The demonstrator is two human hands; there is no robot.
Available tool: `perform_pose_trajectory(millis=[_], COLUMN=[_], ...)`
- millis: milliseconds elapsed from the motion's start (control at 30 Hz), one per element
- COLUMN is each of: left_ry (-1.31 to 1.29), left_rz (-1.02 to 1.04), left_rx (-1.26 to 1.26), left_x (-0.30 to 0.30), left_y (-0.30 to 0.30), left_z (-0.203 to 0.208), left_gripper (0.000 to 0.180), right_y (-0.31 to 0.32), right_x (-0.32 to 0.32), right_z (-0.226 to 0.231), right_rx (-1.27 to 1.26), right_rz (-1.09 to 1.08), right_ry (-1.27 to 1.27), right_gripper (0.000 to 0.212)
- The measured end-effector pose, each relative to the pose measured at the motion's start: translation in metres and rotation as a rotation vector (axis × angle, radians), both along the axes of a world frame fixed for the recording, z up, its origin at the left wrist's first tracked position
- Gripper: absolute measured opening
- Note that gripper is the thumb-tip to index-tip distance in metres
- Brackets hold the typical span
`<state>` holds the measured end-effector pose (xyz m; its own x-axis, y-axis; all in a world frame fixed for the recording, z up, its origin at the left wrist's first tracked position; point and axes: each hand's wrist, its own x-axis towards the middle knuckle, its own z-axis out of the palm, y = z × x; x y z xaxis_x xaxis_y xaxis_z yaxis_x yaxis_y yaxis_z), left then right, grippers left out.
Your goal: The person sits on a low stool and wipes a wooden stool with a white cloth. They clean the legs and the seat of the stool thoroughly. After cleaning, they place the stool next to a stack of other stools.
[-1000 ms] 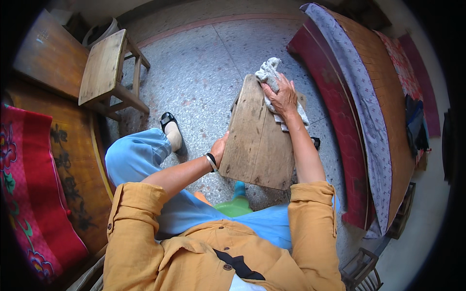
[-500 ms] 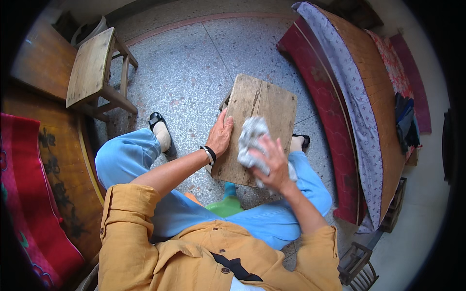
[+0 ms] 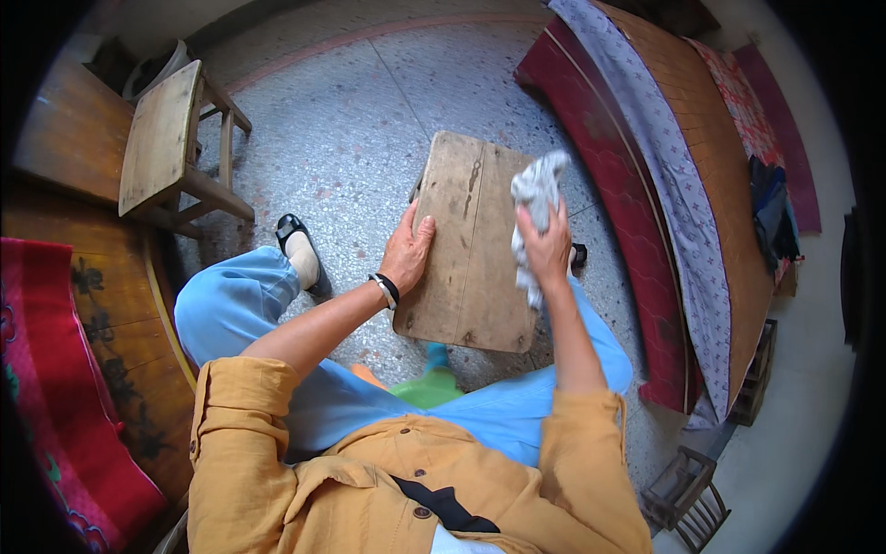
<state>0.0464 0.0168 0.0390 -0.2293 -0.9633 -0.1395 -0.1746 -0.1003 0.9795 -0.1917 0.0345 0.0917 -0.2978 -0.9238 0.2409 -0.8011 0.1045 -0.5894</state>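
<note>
A wooden stool with a worn, stained plank top stands between my knees. My left hand grips the left edge of its top, thumb above and the fingers partly out of sight over the side. My right hand is closed on a crumpled white and grey cloth at the stool's right edge. Part of the cloth hangs down along that edge, below my fingers.
A second wooden stool stands at the far left beside wooden furniture with a red cloth. On the right is a bed with a dark red side. A small wooden chair is at the lower right. Under me shows something green.
My right hand has moved the cloth from the middle of the stool top up and right to its right edge. The left hand keeps its hold on the left edge.
</note>
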Motion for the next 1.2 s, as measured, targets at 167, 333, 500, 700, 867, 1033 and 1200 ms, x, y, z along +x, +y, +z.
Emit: perform_pose_trajectory(millis=[167, 333, 500, 700, 867, 1033, 1200], left_ry=[0.027, -0.025, -0.004, 0.07, -0.027, 0.03, -0.006], left_rz=[0.008, 0.011, -0.002, -0.017, 0.007, -0.006, 0.015], left_rx=[-0.022, -0.02, -0.013, 0.044, -0.048, -0.023, -0.059], left_x=[-0.005, -0.001, -0.008, -0.003, 0.0, -0.005, -0.003], left_y=[0.0, 0.002, 0.0, -0.003, -0.001, 0.0, 0.0], left_z=[-0.003, 0.007, 0.001, 0.005, 0.008, -0.002, -0.011], left_gripper=[0.062, 0.062, 0.061, 0.061, 0.062, 0.061, 0.06], right_y=[0.137, 0.145, 0.016, -0.09, -0.014, 0.107, 0.082], right_x=[0.037, 0.03, -0.023, -0.037, 0.012, 0.079, 0.075], right_z=[0.011, 0.01, -0.003, -0.018, -0.011, 0.015, 0.019], right_rx=[0.03, 0.038, -0.017, -0.132, 0.033, 0.082, 0.083], right_rz=[0.117, 0.169, 0.05, -0.048, 0.222, 0.565, 0.605], right_ry=[-0.041, -0.077, -0.264, 0.289, 0.293, 0.168, 0.15], right_gripper=[0.055, 0.051, 0.05, 0.055, 0.055, 0.055, 0.053])
